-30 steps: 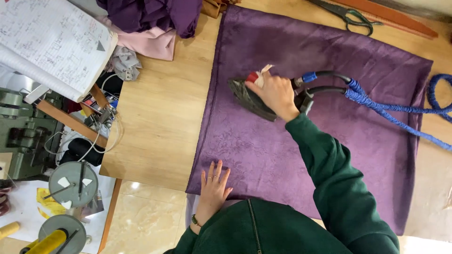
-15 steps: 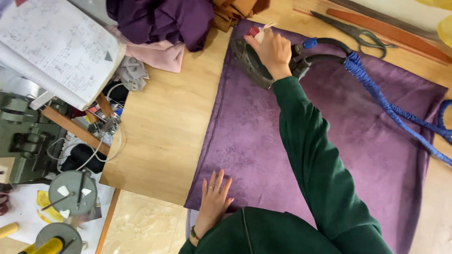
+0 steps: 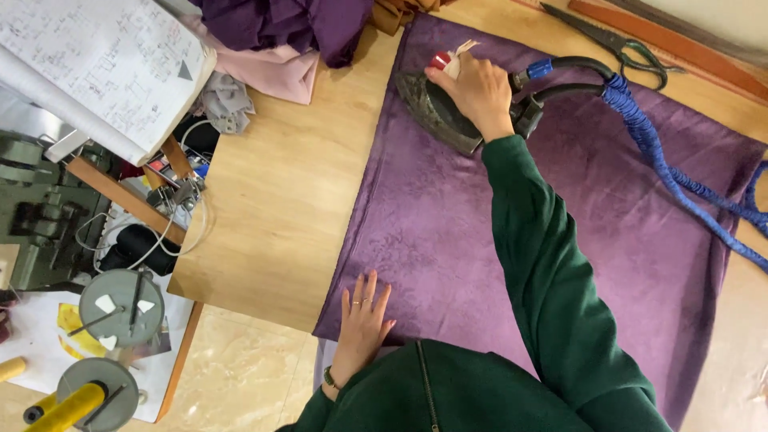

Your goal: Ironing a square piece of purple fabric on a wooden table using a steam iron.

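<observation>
My right hand [image 3: 478,90] is closed around the handle of the iron [image 3: 448,112], grip tight on it, thumb side toward the red knob at the front. The iron sits soleplate-down on the purple cloth [image 3: 448,240], now at the cloth's far left corner. A second ago it was mid-cloth; half a second ago it was already near the far edge, and it has stayed in that top corner since, so I judge this pass has reached the end of the cloth. The blue braided cord [image 3: 672,176] trails from the back of the iron off to the right, lying across the cloth, well clear of the soleplate.

My left hand [image 3: 364,320] is flat, fingers spread, pressing the near edge of the cloth onto the desk [image 3: 280,200], holding nothing. It has not moved over these frames, keeping the cloth pinned while the iron travels away from it. My green sleeve [image 3: 552,272] stretches nearly straight across the cloth.

Past the iron, a heap of dark purple and pink fabric [image 3: 280,36] lies just beside the cloth's corner. Scissors [image 3: 616,40] lie at the far edge, apart from the iron. An open notebook [image 3: 88,64] hangs over the left end of the desk.
</observation>
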